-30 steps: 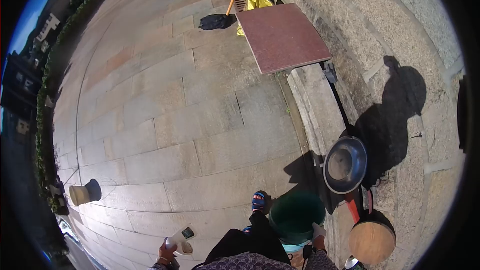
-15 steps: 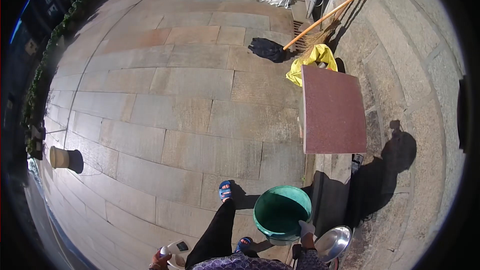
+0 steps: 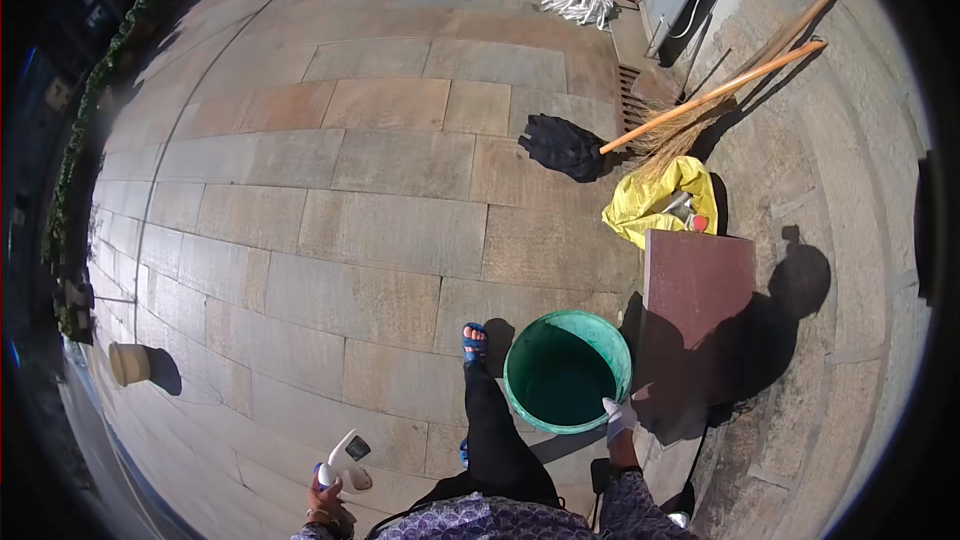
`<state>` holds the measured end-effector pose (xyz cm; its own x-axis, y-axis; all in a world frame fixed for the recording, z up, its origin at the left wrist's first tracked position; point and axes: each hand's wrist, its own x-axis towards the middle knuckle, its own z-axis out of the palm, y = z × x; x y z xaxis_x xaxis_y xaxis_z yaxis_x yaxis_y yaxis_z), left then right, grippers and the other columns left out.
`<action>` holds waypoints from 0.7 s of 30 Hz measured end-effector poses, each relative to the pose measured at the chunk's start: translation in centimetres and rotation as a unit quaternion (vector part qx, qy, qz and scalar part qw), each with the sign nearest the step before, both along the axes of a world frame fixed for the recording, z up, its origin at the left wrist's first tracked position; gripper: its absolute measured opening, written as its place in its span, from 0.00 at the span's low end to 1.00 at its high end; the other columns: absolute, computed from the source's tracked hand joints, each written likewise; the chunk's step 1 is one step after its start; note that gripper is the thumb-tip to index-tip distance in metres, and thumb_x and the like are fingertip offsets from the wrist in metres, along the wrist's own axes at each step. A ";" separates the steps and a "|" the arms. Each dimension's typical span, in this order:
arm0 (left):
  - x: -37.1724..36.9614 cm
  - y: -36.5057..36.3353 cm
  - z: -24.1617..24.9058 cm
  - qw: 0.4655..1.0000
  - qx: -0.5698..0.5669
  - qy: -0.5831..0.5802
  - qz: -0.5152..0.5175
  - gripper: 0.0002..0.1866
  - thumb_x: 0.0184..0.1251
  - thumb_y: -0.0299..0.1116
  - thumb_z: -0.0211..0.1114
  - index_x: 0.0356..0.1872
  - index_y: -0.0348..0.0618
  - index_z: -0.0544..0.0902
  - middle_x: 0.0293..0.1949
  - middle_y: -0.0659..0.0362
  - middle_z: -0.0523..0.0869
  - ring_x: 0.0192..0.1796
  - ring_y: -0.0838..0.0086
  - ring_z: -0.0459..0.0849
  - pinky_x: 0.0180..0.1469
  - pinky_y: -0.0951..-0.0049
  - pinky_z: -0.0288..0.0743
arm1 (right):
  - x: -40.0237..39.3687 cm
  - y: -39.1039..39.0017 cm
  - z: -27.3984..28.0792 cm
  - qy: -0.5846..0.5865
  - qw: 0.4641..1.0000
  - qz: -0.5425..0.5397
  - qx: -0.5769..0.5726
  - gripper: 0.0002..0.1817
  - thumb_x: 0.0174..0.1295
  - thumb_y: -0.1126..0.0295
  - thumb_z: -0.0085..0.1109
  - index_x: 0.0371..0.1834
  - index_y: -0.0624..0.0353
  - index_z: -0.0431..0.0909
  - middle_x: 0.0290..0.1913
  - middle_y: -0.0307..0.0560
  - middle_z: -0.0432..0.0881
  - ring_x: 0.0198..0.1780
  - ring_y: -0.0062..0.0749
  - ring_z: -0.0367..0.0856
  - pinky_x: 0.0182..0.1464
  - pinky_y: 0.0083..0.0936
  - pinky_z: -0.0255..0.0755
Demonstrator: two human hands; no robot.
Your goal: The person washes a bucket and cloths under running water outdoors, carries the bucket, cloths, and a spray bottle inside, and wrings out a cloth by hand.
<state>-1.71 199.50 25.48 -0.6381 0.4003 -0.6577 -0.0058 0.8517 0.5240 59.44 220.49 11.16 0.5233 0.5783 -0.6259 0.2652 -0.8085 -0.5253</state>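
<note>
My right hand (image 3: 619, 418), in a whitish glove or covering, is closed on the near right rim of a green bucket (image 3: 514, 380). The inside of the bucket is in dark shadow. Down at the lower left, my left hand (image 3: 326, 496) is wrapped round a white plastic item (image 3: 342, 452) with a dark rectangular patch; its exact kind I cannot tell. That item hangs out to the left of my leg, away from the bucket. One foot in a blue sandal (image 3: 474, 342) is forward, just left of the bucket.
A reddish-brown slab-topped block (image 3: 698, 285) stands right of the bucket, beside the stone wall (image 3: 850, 270). Behind it are a yellow bag (image 3: 630, 208), a twig broom (image 3: 680, 135) and a black mop (image 3: 562, 147). A white mop (image 3: 575, 2) lies farther off; a pot (image 3: 129, 364) stands left.
I have stepped forward along the paving, and the bucket has moved forward with my right hand, now alongside the slab-topped block. The white item is lifted more into view; the metal bowl has left view.
</note>
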 end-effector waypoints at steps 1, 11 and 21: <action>-0.3 2.5 0.5 0.999 0.021 -0.031 0.033 0.33 0.45 0.29 0.69 0.58 0.39 0.69 0.42 0.58 0.81 0.42 0.74 0.79 0.44 0.74 0.73 | -0.7 2.5 0.0 -0.001 1.000 0.001 -0.003 0.41 0.43 0.57 0.67 0.62 0.61 0.61 0.50 0.56 0.77 0.50 0.48 0.77 0.49 0.34 0.71; -5.5 24.7 -0.8 0.983 0.098 -0.089 0.130 0.32 0.43 0.29 0.71 0.55 0.38 0.72 0.41 0.58 0.81 0.42 0.73 0.79 0.45 0.73 0.74 | -10.4 32.1 11.3 -0.034 0.998 -0.044 -0.036 0.34 0.44 0.63 0.65 0.55 0.67 0.68 0.47 0.55 0.77 0.44 0.43 0.78 0.43 0.33 0.73; -14.0 56.5 -0.2 0.989 0.010 -0.144 0.020 0.32 0.41 0.27 0.72 0.54 0.40 0.73 0.42 0.59 0.81 0.40 0.74 0.79 0.45 0.71 0.75 | -9.1 50.4 6.2 -0.256 0.962 0.017 -0.094 0.23 0.44 0.69 0.64 0.44 0.68 0.74 0.34 0.50 0.79 0.30 0.36 0.79 0.32 0.28 0.74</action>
